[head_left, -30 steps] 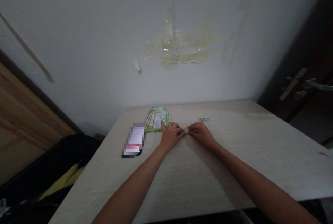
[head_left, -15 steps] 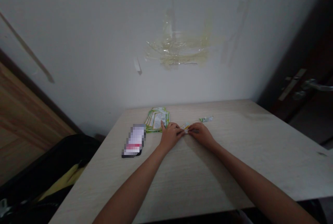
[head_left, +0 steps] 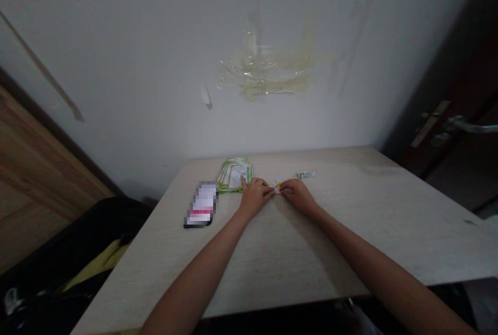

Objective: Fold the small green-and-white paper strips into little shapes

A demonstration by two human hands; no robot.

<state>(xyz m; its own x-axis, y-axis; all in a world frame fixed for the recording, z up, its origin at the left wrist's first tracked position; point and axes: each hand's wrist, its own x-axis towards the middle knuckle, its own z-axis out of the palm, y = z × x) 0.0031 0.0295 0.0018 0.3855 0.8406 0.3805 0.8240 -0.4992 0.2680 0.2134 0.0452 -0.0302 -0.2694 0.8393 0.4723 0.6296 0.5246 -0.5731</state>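
Note:
Between my two hands is a small white and yellow piece of printed paper or wrapper [head_left: 277, 185], low over the table and partly hidden by fingers. My left hand [head_left: 255, 197] pinches its left side with the fingertips, the thumb side close to a fanned stack of green and white printed packets [head_left: 235, 175]. On the opposite side my right hand [head_left: 300, 196] is closed on the piece, fingers bent together. A torn green and white strip [head_left: 306, 174] lies just beyond my right hand.
A phone [head_left: 201, 204] with a blurred screen lies on the pale wooden table [head_left: 249, 267], left of the packets. Behind the table rises a wall [head_left: 175, 65] with old tape [head_left: 268, 78]. A dark bag [head_left: 105, 226] sits at left, and a door handle [head_left: 470, 125] shows at right.
The view has shifted slightly. Both hands stay at nearly the same place, and a bit more of the small piece's yellow and white face shows between them.

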